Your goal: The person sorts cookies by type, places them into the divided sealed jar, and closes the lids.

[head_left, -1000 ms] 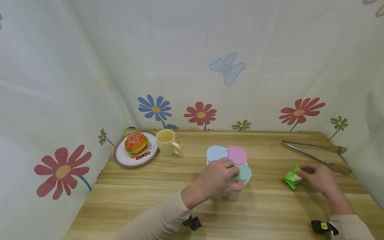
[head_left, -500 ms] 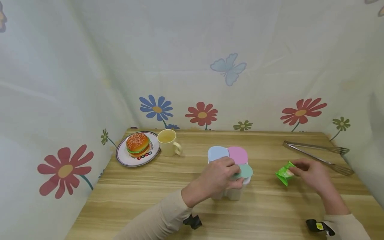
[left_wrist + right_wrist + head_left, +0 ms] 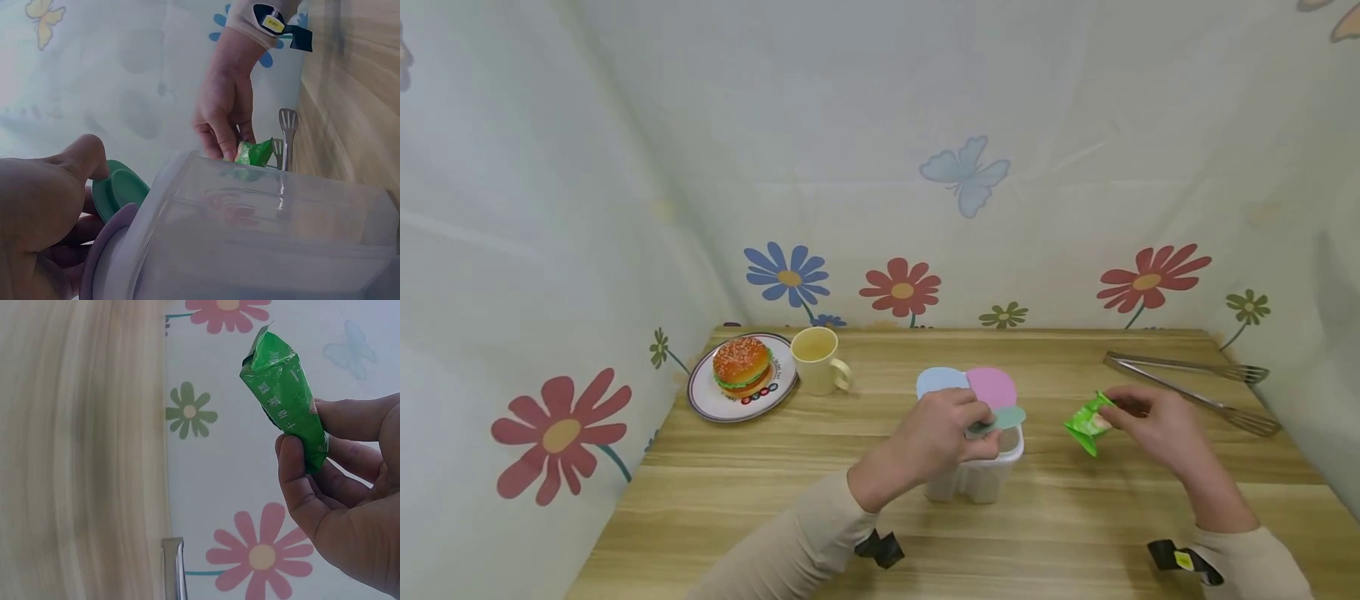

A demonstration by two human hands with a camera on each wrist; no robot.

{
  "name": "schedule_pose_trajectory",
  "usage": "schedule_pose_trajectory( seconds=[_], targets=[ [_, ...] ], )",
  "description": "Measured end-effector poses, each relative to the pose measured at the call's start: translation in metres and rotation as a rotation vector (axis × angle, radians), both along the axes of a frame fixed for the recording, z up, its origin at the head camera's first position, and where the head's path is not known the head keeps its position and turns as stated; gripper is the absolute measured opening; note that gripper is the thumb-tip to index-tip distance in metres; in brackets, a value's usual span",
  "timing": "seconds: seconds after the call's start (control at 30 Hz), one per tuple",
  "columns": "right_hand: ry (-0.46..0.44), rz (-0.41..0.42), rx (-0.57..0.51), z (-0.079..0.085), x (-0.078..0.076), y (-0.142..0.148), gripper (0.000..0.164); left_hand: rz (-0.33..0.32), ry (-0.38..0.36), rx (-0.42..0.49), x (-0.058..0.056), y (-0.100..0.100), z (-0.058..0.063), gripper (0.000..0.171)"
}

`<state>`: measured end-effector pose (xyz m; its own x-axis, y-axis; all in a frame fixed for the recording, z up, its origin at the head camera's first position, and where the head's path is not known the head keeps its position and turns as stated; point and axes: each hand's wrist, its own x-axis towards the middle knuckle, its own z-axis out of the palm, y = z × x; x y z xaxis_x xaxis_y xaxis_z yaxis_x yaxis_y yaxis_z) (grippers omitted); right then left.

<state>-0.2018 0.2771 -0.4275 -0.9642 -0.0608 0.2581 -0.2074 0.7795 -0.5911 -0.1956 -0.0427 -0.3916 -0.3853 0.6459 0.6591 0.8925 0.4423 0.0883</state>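
Note:
A translucent container (image 3: 981, 482) with several coloured flap lids stands at mid-table. My left hand (image 3: 928, 437) is over its top, pinching the green lid (image 3: 1011, 417) between thumb and fingers. The lid is tilted up, showing the opening at the container's front right corner. The blue lid (image 3: 942, 380) and pink lid (image 3: 992, 387) lie flat, the blue one partly behind my hand. To the right, my right hand (image 3: 1165, 429) pinches a small green snack packet (image 3: 284, 394) by one end, above the table. White characters show on its wrapper.
At the back left, a plate (image 3: 700, 392) bears a hamburger (image 3: 742, 362) with a sesame bun. A yellow mug (image 3: 816, 367) stands beside it. Metal tongs (image 3: 1180, 392) lie spread at the right, behind my right hand. A flower-printed cloth (image 3: 1060, 167) hangs behind the table (image 3: 760, 475).
My left hand has raised the green lid from nearly flat to tilted, exposing the opening. My right hand has carried the snack packet left, closer to the container.

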Motion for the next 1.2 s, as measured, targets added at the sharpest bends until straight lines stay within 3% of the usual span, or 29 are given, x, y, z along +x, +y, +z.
schedule_pose_trajectory(
  seconds=[0.5, 0.9, 1.2],
  targets=[
    [0.052, 0.042, -0.064, 0.02, 0.005, -0.03, 0.024, 0.05, -0.062, -0.002, 0.003, -0.001, -0.003, 0.01],
    [0.083, 0.059, -0.101, 0.024, 0.007, -0.041, 0.023, 0.042, -0.068, 0.042, 0.002, -0.003, -0.003, 0.007],
    [0.085, 0.068, -0.118, 0.033, 0.012, -0.047, 0.023, 0.027, -0.148, 0.12, 0.0, -0.005, -0.005, 0.004]
  ],
)
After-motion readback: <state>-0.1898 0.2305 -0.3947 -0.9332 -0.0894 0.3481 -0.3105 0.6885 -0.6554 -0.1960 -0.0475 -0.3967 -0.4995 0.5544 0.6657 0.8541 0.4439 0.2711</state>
